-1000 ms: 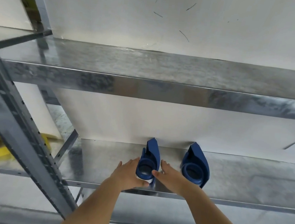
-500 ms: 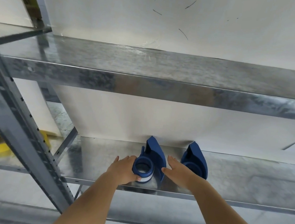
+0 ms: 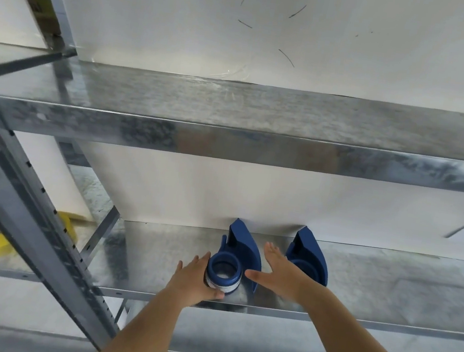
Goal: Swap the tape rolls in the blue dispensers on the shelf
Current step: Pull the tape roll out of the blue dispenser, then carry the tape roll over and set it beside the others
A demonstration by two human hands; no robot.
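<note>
Low in the frame's centre, the left hand [image 3: 193, 279] curls around a tape roll [image 3: 223, 274]. The right hand [image 3: 282, 271] is spread flat, fingers extended, between the two blue dispensers [image 3: 245, 247].

Pretty tight in the middle: both blue dispensers, left dispenser [image 3: 244, 253] and right dispenser [image 3: 310, 254], sat close together with the right hand [image 3: 280, 272] filling the gap. Upper shelf [image 3: 257, 147] capped the headroom, slanted upright [image 3: 29, 218] blocked the left. Shelf surface [image 3: 401, 287] further right was wide open.
</note>
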